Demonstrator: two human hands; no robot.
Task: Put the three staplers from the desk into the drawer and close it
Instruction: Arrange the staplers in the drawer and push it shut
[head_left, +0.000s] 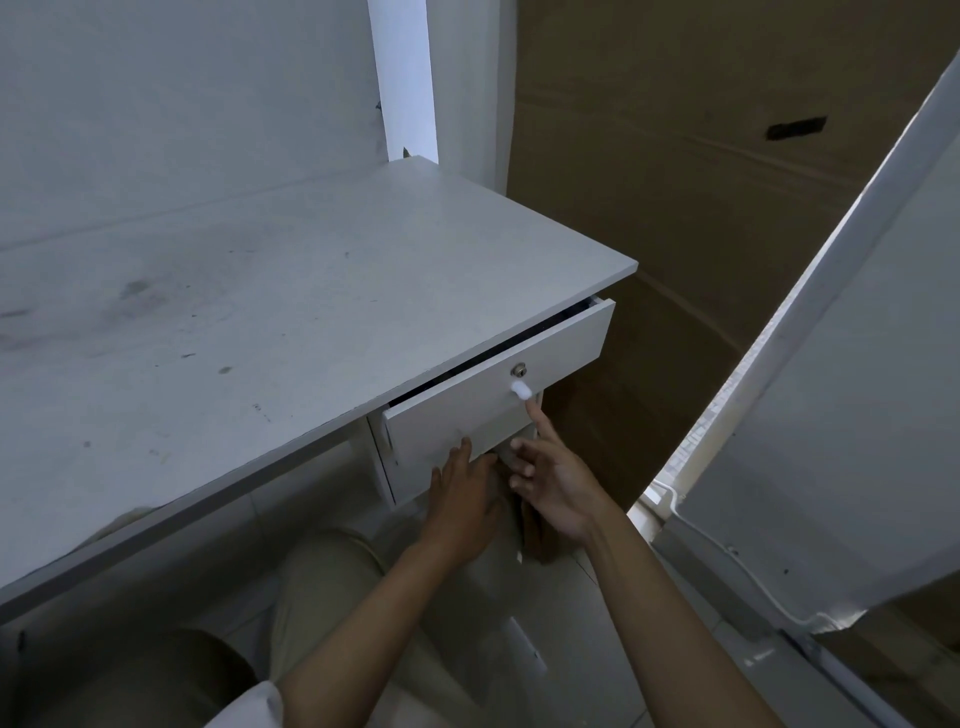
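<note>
My right hand (556, 483) reaches up toward the drawer (498, 395), index finger stretched out with its tip just under the white knob (521, 389), the other fingers loosely curled and holding nothing. My left hand (462, 499) lies just beside it, flat and open, fingers spread, fingertips against the lower edge of the drawer front; it too grips nothing. A small round lock (518, 370) sits just above the knob. The drawer stands slightly ajar, a dark slit showing between its front and the underside of the desk (260, 312). I cannot see into it, so I cannot tell whether the staplers are inside; none shows on the desk, whose white top bears only grey smudges and specks. Below my forearms, my knees in khaki trousers (332, 571) point toward the pale tiled floor (519, 649). Brown cardboard (701, 182) fills the space beyond the desk's right end, and a white panel (857, 441) leans across the right side of the view.
</note>
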